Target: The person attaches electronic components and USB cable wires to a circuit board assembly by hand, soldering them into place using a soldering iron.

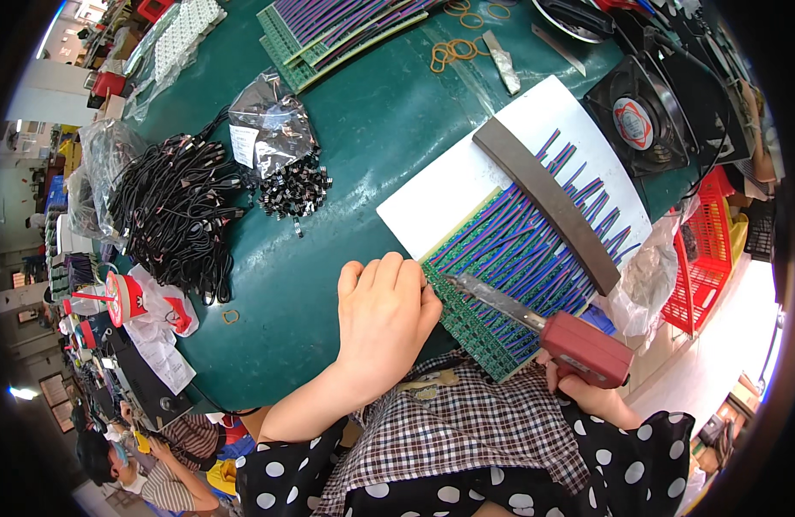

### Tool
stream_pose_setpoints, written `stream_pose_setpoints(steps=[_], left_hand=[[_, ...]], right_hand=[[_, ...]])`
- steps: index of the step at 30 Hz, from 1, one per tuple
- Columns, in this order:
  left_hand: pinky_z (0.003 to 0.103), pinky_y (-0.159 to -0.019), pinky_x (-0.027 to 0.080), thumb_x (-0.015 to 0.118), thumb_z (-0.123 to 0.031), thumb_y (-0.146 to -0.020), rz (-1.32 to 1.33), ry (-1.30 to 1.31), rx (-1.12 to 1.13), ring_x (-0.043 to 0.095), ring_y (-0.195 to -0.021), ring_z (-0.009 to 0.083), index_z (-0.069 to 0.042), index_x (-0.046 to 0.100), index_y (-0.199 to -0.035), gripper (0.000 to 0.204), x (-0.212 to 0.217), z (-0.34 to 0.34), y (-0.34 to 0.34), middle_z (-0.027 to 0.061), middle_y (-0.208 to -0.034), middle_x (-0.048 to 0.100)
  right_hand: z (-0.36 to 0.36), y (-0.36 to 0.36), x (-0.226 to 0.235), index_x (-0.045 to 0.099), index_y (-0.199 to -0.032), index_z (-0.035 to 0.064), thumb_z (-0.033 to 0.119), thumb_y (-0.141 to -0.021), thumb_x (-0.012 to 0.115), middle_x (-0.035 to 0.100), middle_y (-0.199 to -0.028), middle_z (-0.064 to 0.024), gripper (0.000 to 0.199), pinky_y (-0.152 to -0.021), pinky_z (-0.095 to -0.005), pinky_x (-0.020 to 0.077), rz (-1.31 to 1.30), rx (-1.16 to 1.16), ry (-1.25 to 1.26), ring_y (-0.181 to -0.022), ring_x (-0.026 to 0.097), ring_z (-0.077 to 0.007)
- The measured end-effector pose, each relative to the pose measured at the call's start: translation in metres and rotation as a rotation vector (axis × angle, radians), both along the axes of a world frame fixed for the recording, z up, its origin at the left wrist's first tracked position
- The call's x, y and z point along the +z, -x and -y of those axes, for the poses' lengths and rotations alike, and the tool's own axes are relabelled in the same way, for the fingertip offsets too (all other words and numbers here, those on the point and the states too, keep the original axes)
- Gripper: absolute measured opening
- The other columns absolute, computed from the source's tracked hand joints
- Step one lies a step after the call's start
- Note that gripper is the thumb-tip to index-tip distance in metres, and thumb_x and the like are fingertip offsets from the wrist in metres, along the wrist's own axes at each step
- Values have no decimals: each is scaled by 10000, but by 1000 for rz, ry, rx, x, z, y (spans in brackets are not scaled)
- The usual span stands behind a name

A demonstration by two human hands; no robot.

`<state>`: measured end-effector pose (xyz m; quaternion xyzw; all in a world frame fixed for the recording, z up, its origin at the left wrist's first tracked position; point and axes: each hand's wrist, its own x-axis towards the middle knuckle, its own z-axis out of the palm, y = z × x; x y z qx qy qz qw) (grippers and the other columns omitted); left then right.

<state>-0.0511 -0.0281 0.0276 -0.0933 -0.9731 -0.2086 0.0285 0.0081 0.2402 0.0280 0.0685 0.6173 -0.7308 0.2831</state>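
Note:
My left hand (pixel 382 314) rests fingers-down on the green table (pixel 363 129), its fingertips touching the near left edge of a green circuit board panel (pixel 479 323). Purple and blue wires (pixel 535 241) lie in rows across that panel, pinned under a grey flat bar (pixel 548 202). The panel sits partly on a white sheet (pixel 453 185). My right hand (pixel 587 396) grips a red-handled soldering iron (pixel 578 345); its metal tip (pixel 458 280) reaches the board beside my left fingers.
A heap of black cables (pixel 178 220) and a pile of small black connectors (pixel 294 185) by a plastic bag lie to the left. More wired panels (pixel 346 30), rubber bands (pixel 453 50), a black fan (pixel 643 116) and a red basket (pixel 703 258) surround the work. Another person sits at lower left.

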Motion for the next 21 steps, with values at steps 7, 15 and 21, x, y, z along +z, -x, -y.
stream_pose_setpoints(steps=[7,15,21], left_hand=[[384,-668,351,632,-65,-669,-11,-18,16,501,-676,261,-74,487,-716,153,0,4,-5,63,-696,472],[398,-699,391,637,-90,-692,-97,-23,-6,505,-740,278,-51,513,-739,138,3,2,-4,91,-762,489],[409,-703,422,636,-64,-757,-219,78,386,538,-777,305,-26,563,-817,101,-2,93,13,122,-798,564]], right_hand=[[2,4,11,464,-1190,-42,257,-768,687,585,-987,-120,563,-573,-243,439,5,11,36,-648,551,-135],[-2,-5,-6,445,-1148,-54,471,-766,707,526,-969,-126,700,-461,-236,369,-142,-154,-55,-528,473,-134],[3,-5,-3,450,-1145,-55,462,-770,705,537,-936,-123,688,-454,-236,365,-152,-198,-87,-518,483,-136]])
